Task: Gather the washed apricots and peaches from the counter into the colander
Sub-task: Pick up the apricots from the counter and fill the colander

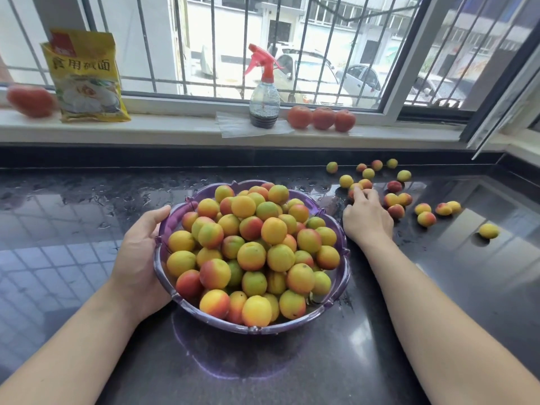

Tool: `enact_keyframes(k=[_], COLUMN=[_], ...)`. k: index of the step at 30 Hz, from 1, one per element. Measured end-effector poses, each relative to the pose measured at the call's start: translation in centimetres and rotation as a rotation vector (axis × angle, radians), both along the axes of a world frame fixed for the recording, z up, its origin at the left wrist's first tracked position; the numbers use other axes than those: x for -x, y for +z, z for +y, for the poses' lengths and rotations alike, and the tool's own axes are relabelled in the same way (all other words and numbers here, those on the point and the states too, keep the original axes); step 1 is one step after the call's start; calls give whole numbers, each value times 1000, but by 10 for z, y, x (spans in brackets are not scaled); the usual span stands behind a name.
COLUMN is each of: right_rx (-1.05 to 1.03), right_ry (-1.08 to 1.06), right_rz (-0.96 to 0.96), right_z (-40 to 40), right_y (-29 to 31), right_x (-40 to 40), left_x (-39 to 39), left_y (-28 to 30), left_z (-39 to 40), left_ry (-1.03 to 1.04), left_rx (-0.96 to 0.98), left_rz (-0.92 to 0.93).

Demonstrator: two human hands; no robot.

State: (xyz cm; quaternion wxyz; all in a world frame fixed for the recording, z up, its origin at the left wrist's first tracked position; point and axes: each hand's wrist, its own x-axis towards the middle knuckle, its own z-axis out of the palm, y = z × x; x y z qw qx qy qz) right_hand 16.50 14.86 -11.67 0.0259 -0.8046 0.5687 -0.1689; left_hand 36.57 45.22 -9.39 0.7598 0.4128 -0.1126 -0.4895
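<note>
Left hand (140, 258) gripped the purple colander (342, 283) rim at centre-left, thumb over the edge; best kept there as a brace, since the bowl was heaped w/ fruit and one more could roll off, so new ones should go low in a gap. Right hand (366, 217), right of centre, had its fingers curled round an apricot (355, 187) on the wet tabletop (87, 223). Loose fruit (426, 219), small, yellow-orange w/ red blush, lay scattered toward the upper right.

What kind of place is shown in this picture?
Most likely a home kitchen: a dark stone counter under a barred window, a purple colander heaped with fruit, and a spray bottle on the sill.
</note>
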Motion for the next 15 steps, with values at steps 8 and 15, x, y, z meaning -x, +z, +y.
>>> enact_keyframes(k=[8, 15], right_rx=[86, 171], right_ry=[-37, 25], right_rz=[-27, -141], right_z=[-12, -12], right_y=[1, -1], right_x=[-9, -8], left_x=[-1, 1], left_y=[0, 0], left_z=[0, 0], left_ry=[10, 2], left_rx=[-5, -9], left_rz=[-8, -15])
